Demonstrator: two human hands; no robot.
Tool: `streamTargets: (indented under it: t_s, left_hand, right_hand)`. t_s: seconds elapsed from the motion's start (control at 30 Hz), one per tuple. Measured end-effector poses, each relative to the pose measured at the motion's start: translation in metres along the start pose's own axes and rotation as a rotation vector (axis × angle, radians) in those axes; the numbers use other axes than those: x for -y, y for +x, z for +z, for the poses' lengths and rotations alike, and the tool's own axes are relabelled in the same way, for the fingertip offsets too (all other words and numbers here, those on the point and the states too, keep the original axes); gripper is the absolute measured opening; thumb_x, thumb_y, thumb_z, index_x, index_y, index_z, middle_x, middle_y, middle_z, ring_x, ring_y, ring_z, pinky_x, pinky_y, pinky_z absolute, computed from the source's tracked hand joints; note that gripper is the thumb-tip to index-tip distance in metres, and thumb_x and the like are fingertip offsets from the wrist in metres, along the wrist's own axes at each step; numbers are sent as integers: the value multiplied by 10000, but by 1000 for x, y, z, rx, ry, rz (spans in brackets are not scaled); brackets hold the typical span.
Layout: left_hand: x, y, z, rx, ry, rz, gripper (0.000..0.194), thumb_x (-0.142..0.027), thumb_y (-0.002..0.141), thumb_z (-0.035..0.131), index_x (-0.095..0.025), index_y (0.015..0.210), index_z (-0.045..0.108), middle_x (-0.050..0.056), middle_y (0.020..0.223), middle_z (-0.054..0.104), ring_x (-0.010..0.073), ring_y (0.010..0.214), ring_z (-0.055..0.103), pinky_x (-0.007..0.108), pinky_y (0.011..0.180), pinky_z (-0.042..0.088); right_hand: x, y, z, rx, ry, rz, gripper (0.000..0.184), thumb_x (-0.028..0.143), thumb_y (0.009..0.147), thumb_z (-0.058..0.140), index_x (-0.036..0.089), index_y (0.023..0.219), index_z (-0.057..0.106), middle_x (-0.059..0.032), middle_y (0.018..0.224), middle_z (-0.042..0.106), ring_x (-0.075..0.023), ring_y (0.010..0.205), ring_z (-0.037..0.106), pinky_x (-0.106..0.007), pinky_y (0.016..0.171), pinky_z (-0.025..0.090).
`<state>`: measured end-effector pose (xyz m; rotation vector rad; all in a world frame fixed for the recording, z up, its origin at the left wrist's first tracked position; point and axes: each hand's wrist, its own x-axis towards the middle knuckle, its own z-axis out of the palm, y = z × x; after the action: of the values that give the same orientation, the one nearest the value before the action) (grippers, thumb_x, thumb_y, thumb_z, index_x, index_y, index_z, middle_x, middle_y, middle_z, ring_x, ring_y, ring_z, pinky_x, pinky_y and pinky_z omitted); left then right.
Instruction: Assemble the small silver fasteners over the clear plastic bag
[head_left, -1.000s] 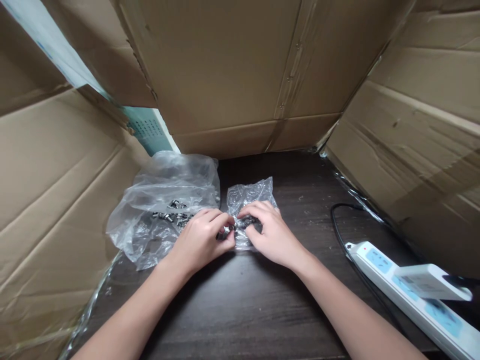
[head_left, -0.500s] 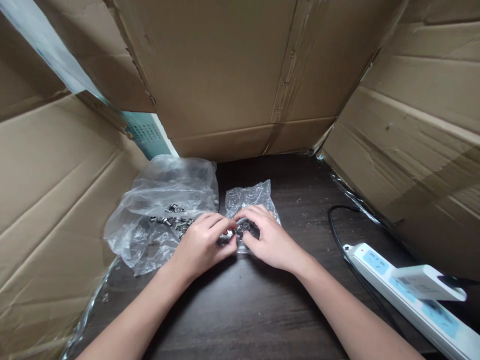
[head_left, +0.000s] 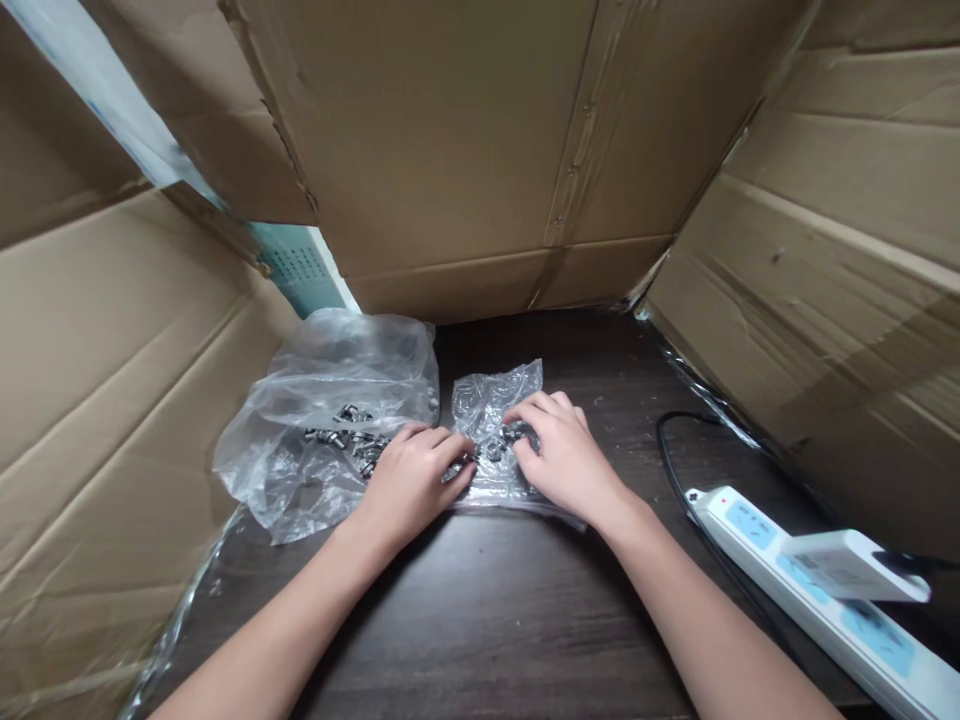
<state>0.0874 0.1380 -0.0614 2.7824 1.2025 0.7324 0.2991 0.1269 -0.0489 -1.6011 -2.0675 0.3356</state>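
Holds left hand (head_left: 418, 468) in a narrow grip, right hand (head_left: 565, 452) in a wider one, both by small silver metal fasteners (head_left: 493, 450); cannot tell whether clasping any. Angles both inward, backs upward, at small clear plastic bag (head_left: 480, 395), short of dark brown tabletop's (head_left: 495, 600) far edge.

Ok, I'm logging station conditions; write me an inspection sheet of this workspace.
Surface: dark brown grained tabletop
Parts: large clear plastic bag with silvery bolt-like metal pieces; small clear plastic bag with small metal parts
Clutter: long white plastic power strip, white rectangular adapter attached
Hands: left hand at the small bag's left edge, right hand over its right side; grips unclear
Cables: black cable beside the strip; black lead at the adapter
Surroundings: brown cardboard walls left, behind, right
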Motion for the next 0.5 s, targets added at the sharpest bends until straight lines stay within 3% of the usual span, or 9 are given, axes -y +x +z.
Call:
streamTargets:
  t_s: [0.2, 0.5]
  left_hand:
    - [-1, -2, -3, 20, -23, -7, 158, -190, 932, 580, -178, 1068, 661, 56, 939, 703, 241, 870, 671, 422, 843, 512]
    - [-6, -3, -7, 12, -63, -4, 300, -91, 905, 500, -157, 1154, 653, 85, 936, 675, 244, 847, 636, 422, 813, 509]
  right_hand:
    - [-6, 0, -5, 61, -16, 64, 269, 77, 839, 505, 188, 1027, 661, -83, 1067, 652, -257, 1028, 560, -421, 929, 465]
    - [-2, 0, -2, 79, -91, 50, 205, 159, 901, 536, 176, 1042, 685, -91, 1067, 684, -268, 1016, 586, -426, 912, 474]
